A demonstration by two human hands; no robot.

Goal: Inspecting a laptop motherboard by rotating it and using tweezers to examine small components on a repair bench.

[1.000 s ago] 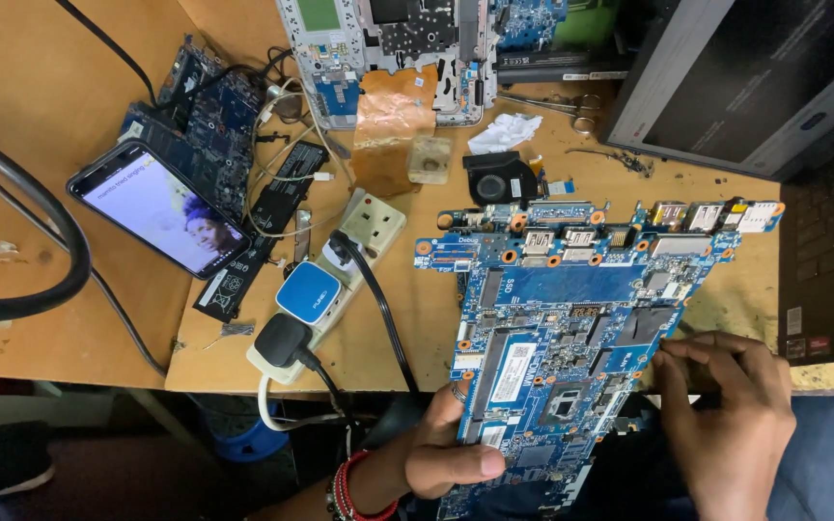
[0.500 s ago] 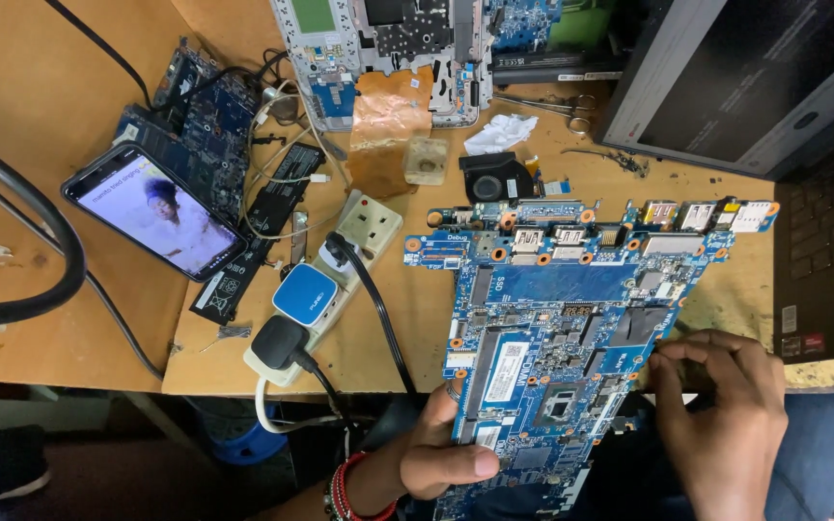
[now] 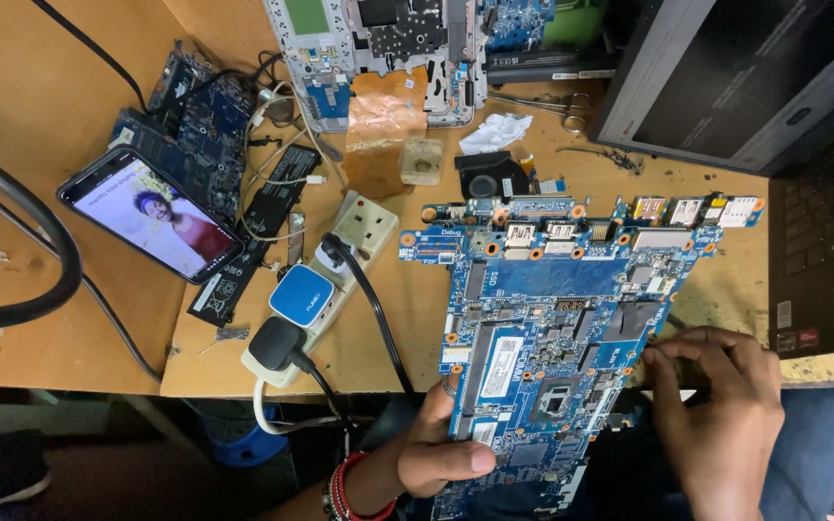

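So the blue laptop motherboard (image 3: 557, 328) hangs half off the near edge of the wooden workbench (image 3: 41, 87), top part lying on the wood, bottom part out over the lap. Left hand (image 3: 436, 449) clamps the board's lower left edge, thumb lying across the top face, fingers tucked under. Right hand (image 3: 721, 415) sits at the right edge, fingertips (image 3: 663, 352) pinched together on something tiny there; can't tell what, too small.

Room-wise: just left of the left-hand grip runs a black cable (image 3: 369, 299) up to a white power strip (image 3: 325, 285) with a blue adapter (image 3: 301, 294) plugged in, so that side is tight. Right of the right hand is a dark laptop keyboard (image 3: 822, 260), close by. Beyond the board's far edge sit a small black fan (image 3: 489, 176) and crumpled tissue (image 3: 496, 133). A phone (image 3: 147, 217) with a lit screen lies well off left.

Board itself: blue, densely populated, silver ports along the far edge, a bare chip die near the middle, orange-ringed screw holes all over.
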